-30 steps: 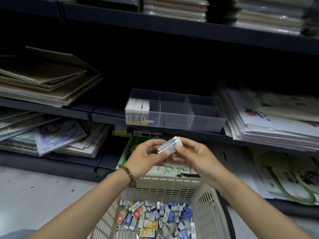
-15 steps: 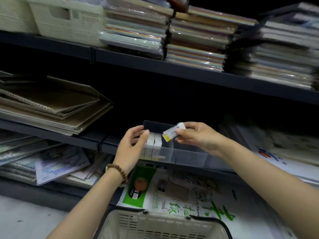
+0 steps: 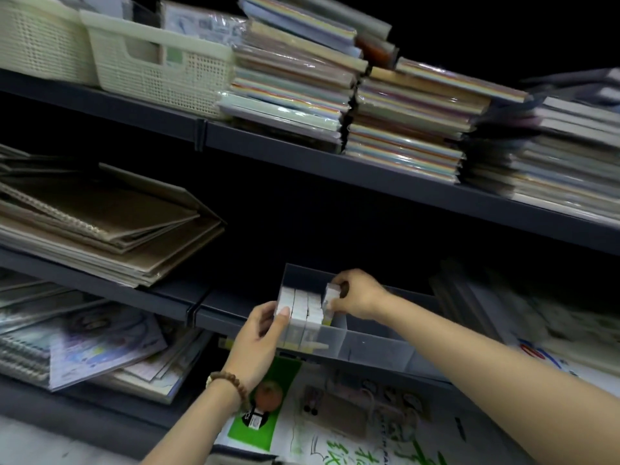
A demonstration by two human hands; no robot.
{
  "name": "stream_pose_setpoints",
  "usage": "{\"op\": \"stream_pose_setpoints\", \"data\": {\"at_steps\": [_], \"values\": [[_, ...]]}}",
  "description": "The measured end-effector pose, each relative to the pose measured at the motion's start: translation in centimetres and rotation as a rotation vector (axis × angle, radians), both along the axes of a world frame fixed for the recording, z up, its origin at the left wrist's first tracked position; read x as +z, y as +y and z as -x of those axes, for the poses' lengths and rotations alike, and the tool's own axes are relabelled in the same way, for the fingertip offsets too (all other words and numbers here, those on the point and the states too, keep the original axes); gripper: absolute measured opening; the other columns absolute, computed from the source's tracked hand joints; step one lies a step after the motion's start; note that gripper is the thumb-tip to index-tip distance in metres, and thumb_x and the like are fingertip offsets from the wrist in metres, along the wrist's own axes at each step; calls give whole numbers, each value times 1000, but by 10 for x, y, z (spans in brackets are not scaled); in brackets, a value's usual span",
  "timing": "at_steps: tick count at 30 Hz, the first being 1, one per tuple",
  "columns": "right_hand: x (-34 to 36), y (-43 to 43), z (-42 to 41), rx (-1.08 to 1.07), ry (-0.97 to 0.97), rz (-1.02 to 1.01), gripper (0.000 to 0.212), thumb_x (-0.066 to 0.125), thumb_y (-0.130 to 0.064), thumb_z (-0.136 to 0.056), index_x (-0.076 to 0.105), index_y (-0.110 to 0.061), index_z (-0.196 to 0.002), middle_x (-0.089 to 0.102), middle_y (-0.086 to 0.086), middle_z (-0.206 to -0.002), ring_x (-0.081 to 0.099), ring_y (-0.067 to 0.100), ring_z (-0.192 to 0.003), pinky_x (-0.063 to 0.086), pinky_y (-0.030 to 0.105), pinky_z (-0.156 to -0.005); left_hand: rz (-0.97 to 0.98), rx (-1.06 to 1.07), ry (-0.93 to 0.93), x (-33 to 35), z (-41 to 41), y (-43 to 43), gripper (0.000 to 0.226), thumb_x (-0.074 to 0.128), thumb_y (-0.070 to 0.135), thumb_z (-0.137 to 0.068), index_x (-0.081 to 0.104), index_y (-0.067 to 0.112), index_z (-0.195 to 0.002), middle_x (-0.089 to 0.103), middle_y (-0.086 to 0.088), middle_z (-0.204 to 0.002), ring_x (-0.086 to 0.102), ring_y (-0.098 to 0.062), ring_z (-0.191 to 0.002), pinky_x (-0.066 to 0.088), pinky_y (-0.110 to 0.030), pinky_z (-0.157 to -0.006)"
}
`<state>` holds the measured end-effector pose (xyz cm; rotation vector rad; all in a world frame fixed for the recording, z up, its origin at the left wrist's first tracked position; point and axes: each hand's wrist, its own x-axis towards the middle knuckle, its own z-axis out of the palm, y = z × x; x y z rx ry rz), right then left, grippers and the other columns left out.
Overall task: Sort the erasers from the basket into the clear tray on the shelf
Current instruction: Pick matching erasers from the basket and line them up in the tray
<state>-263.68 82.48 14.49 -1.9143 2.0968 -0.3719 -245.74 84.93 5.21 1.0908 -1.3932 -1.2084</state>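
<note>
Dark shelf boards cross the view on a slant. The upper board carries cream baskets at 11 o'clock and wrapped paper packs at 1 o'clock. Brown notebooks are stacked at 9 o'clock on the middle board. The clear tray sits at 6 o'clock on that middle board, its front wall at the board's edge, with a deep dark gap open above it up to the upper board. The left forearm comes in from 7 o'clock. The left hand grips the tray's left front corner, palm against the outer wall and a fingertip hooked over the rim. The right forearm reaches in from 4 o'clock over the tray's front wall. The right hand is curled with knuckles up and pinches one eraser upright, partly down inside the leftmost compartment. This eraser stands just at 3 o'clock of a row of erasers, three standing on end and packed against the left wall. Between the held eraser and the compartment's divider at 3 o'clock there is open room. A bead bracelet circles the left wrist.
</note>
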Motion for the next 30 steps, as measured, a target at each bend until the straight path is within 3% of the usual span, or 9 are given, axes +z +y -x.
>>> {"op": "stream_pose_setpoints", "data": {"at_steps": [7, 11, 14, 17, 22, 25, 27, 30], "values": [[-10, -2, 0, -61, -120, 41, 54, 70, -21, -83, 49, -8, -131, 57, 8, -125, 56, 21, -111, 47, 25, -89, -2, 9, 10, -1, 1, 0, 33, 47, 47, -89, 45, 34, -119, 51, 20, -110, 47, 7, -98, 35, -5, -72], [-12, -1, -1, -125, -332, 43, 47, 69, -17, -84, 51, -2, -125, 56, 7, -106, 62, 19, -91, 55, 31, -87, -11, 12, 16, 0, 2, 1, 36, 47, 46, -89, 45, 31, -121, 50, 18, -111, 46, 1, -104, 34, -4, -72], [-14, 1, -1, -165, -412, 45, 44, 69, -19, -85, 53, -2, -122, 59, 7, -101, 66, 17, -80, 55, 28, -81, -21, 4, 21, 0, 2, 2, 34, 47, 46, -89, 45, 32, -120, 50, 19, -112, 46, 1, -104, 34, -4, -71], [-16, 1, -2, -197, -390, 52, 43, 71, -21, -83, 56, -3, -119, 64, 10, -106, 67, 20, -89, 55, 29, -84, -24, -1, 29, -1, 2, 2, 34, 47, 46, -89, 45, 32, -120, 49, 20, -110, 46, 3, -103, 33, -3, -71], [-13, -1, -5, -206, -195, 26, 41, 76, -26, -78, 65, -8, -113, 66, 8, -113, 63, 19, -102, 51, 25, -86, -22, -10, 17, -2, 2, 1, 34, 48, 46, -89, 44, 33, -120, 47, 26, -105, 46, 5, -101, 34, -3, -70], [-12, -1, -5, -204, -191, 20, 35, 75, -24, -79, 66, -8, -109, 69, 8, -106, 66, 17, -92, 54, 27, -85, -10, -42, -1, -2, 1, 2, 40, 50, 45, -89, 42, 31, -126, 47, 22, -114, 44, 2, -109, 33, -4, -81], [-9, 1, -6, -193, -238, -8, 32, 72, -22, -82, 66, -5, -109, 69, 10, -103, 67, 17, -85, 56, 27, -82, -6, -59, -6, -1, 0, 3, 49, 50, 45, -88, 40, 27, -132, 46, 14, -125, 42, 0, -115, 33, -13, -92], [-3, 8, -8, -130, -286, -77, 33, 66, -14, -87, 62, -2, -117, 64, 13, -115, 64, 17, -89, 54, 18, -67, 1, -80, -38, -3, -2, 4, 58, 50, 48, -87, 35, 26, -138, 42, 9, -138, 38, -7, -128, 31, -20, -99]]}}
